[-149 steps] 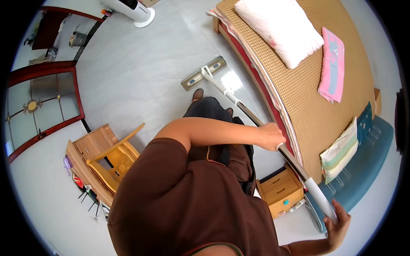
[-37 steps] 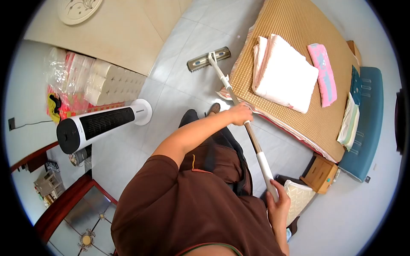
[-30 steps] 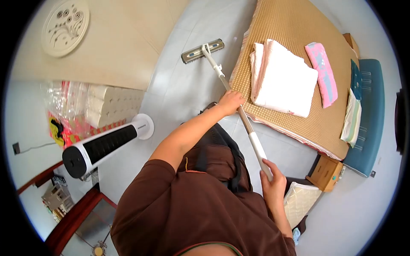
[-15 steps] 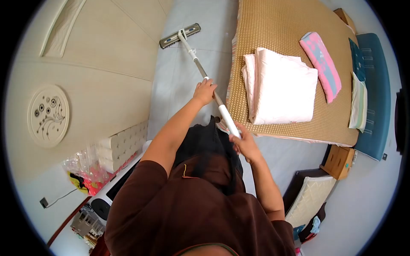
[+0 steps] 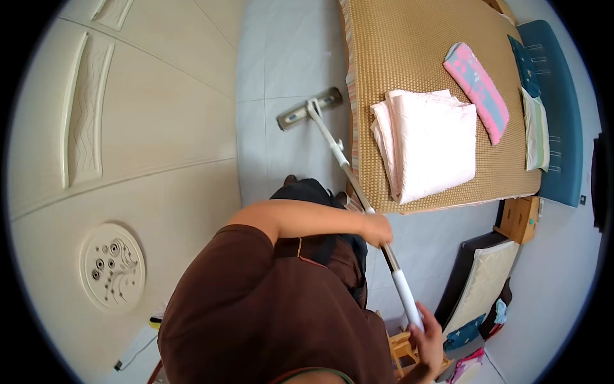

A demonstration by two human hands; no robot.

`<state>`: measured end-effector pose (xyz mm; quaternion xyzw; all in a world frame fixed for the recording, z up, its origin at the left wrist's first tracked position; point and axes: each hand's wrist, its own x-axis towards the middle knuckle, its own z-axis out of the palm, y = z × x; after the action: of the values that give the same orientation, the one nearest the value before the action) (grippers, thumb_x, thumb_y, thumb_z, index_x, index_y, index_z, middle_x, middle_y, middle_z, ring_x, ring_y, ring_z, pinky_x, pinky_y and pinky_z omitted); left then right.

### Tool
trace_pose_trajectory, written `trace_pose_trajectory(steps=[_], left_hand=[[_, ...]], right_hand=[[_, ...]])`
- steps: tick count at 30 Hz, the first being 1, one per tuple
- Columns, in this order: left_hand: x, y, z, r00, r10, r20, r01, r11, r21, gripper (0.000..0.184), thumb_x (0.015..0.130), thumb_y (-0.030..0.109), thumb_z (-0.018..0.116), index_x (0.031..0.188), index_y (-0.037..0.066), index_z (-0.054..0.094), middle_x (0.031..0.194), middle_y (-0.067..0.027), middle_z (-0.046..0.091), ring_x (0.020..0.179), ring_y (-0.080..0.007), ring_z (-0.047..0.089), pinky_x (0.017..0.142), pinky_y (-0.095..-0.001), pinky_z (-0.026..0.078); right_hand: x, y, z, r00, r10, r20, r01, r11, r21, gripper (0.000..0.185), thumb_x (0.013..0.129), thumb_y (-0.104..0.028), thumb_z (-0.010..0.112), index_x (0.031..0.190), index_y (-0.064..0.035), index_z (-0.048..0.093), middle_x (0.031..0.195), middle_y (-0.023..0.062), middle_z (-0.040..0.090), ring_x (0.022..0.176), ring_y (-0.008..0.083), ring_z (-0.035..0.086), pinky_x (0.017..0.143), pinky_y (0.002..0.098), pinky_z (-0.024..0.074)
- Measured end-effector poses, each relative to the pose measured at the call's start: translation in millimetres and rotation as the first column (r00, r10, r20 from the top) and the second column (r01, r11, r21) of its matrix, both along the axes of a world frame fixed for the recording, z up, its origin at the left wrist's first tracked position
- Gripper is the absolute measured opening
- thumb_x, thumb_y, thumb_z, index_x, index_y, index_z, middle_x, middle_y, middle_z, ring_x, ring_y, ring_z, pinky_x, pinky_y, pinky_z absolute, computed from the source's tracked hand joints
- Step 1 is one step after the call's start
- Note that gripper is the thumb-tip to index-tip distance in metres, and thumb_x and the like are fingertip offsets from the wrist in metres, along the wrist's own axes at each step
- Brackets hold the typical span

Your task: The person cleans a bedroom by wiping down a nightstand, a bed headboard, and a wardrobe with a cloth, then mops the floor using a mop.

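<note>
A flat mop [image 5: 401,289] runs slantwise from the lower right up to the floor. Its rectangular head [image 5: 297,115] lies on the grey tiles beside the bed, slightly blurred. My left hand [image 5: 377,229] is closed around the metal part of the pole, with that arm reaching across my body. Lower down, my right hand [image 5: 427,336] holds the end of the white grip, its fingers partly around it. My feet show between my body and the mop head.
The bed [image 5: 384,57] on the right carries a folded pale quilt [image 5: 438,147] and a pink-and-blue pillow [image 5: 476,89]. Cream wardrobe doors [image 5: 160,83] line the left. A wooden stool [image 5: 401,351] stands near my right hand, and a nightstand [image 5: 519,219] stands by the wall.
The mop head has moved nearer to me and rightward, close to the bed. Both hands have shifted right and back with the pole. The view has shifted along the wardrobe.
</note>
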<state>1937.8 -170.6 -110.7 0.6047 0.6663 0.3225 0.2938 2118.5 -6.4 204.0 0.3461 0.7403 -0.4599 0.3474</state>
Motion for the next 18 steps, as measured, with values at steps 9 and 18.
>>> trace_pose_trajectory(steps=[9, 18], left_hand=[[-61.0, -43.3, 29.6, 0.931, -0.365, -0.024, 0.365, 0.930, 0.032, 0.021, 0.076, 0.030, 0.075, 0.082, 0.012, 0.066, 0.077, -0.0101, 0.068, 0.078, -0.0336, 0.067, 0.066, -0.0481, 0.050], [-227.2, -100.3, -49.8, 0.974, 0.187, -0.125, -0.174, 0.979, 0.108, 0.012, 0.073, 0.014, 0.069, 0.082, 0.010, 0.064, 0.084, -0.0098, 0.067, 0.087, -0.0314, 0.065, 0.076, -0.0460, 0.050]], right_hand=[[-20.2, -119.5, 23.7, 0.947, -0.321, -0.033, 0.322, 0.946, 0.032, 0.052, 0.091, -0.010, 0.066, 0.139, -0.0015, 0.051, 0.079, 0.0020, 0.062, 0.054, 0.0057, 0.048, 0.047, 0.0206, 0.0357], [-194.0, -131.7, -74.5, 0.981, -0.040, -0.191, 0.045, 0.999, 0.020, 0.055, 0.090, -0.004, 0.064, 0.142, -0.0052, 0.050, 0.075, 0.0004, 0.060, 0.051, 0.0046, 0.045, 0.045, 0.0218, 0.0363]])
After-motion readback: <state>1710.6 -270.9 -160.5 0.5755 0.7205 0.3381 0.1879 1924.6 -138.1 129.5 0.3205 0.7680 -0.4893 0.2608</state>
